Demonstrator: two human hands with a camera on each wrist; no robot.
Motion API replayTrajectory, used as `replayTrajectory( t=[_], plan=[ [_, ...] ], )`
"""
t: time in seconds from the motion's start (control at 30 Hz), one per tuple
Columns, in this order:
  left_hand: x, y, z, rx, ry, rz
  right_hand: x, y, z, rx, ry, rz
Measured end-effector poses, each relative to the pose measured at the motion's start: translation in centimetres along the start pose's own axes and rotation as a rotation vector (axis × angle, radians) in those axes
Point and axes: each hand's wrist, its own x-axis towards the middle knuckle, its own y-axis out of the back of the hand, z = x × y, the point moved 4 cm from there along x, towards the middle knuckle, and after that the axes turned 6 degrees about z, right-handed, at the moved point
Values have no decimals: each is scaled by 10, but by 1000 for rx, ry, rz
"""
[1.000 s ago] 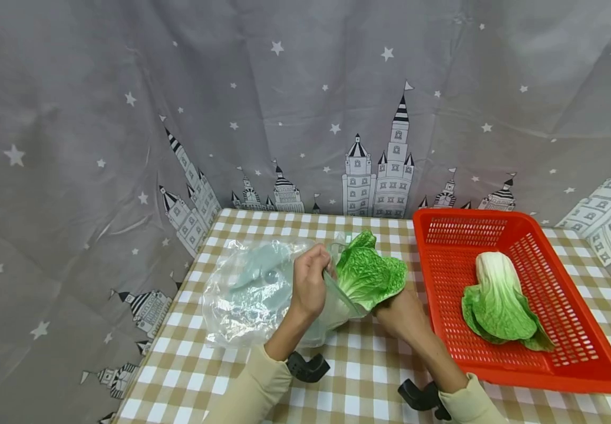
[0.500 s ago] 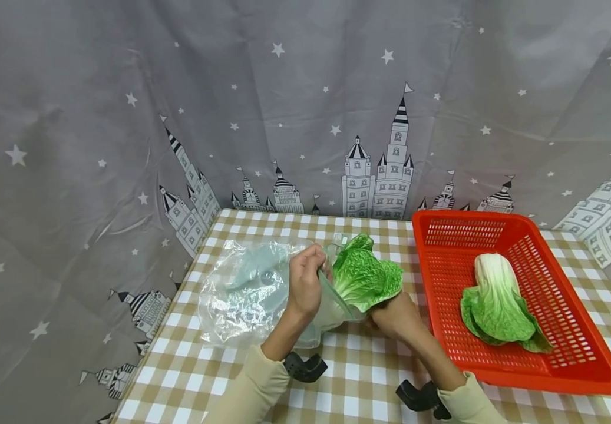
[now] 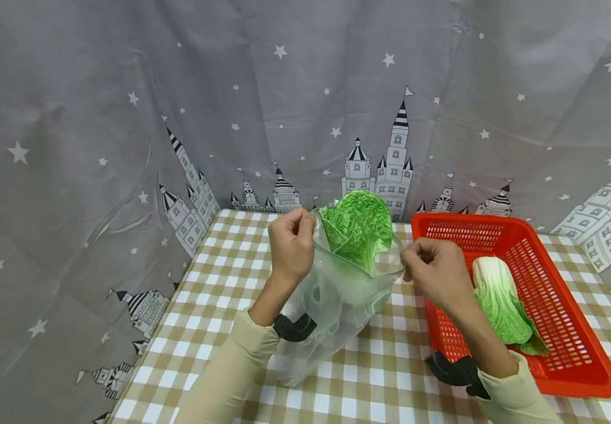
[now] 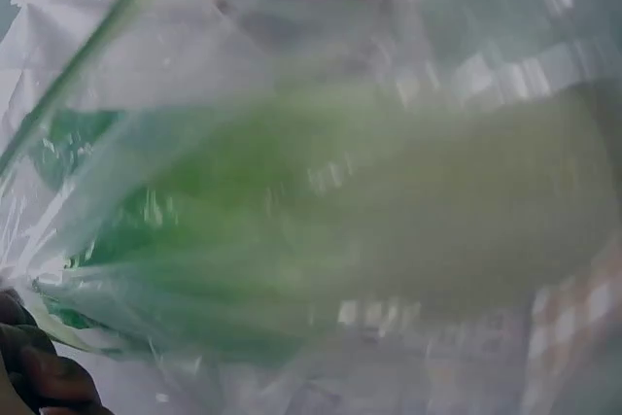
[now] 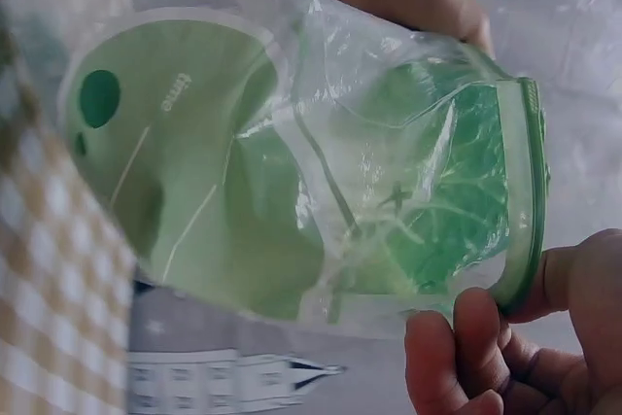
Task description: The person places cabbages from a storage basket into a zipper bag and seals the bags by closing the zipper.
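Note:
A clear plastic bag [image 3: 337, 294] with a green-edged mouth hangs between my hands, its lower end trailing toward the table. Inside it stands a napa cabbage [image 3: 358, 227], leafy end up and showing above the mouth; its pale base is seen through the plastic in the left wrist view. My left hand [image 3: 291, 244] grips the left side of the mouth. On the right side, my right hand [image 3: 438, 271] pinches the rim between thumb and fingers. The right wrist view shows the bag's green printed panel [image 5: 194, 162] and the green rim [image 5: 532, 191].
A red plastic basket [image 3: 575, 377] stands at the right of the table, close by my right forearm. Another napa cabbage [image 3: 501, 300] lies in it. A brown and white checked cloth [image 3: 220, 282] covers the table, and a grey curtain [image 3: 284, 106] hangs behind.
The bag has been lifted and tipped upright with the cabbage settled into it. My right hand has moved from under the cabbage up to the bag's right rim; my left hand has risen slightly.

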Motion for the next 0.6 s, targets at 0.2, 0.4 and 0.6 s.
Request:
replayTrajectory(
  t=[0.2,0.4,0.6],
  plan=[
    [30,0,19,135,-137,-27,18,30,-31,-14,128,120],
    [51,5,34,319,-168,-44,32,55,-54,-31,237,236],
    [60,5,39,360,-148,-81,41,66,-59,-76,243,257]
  ],
)
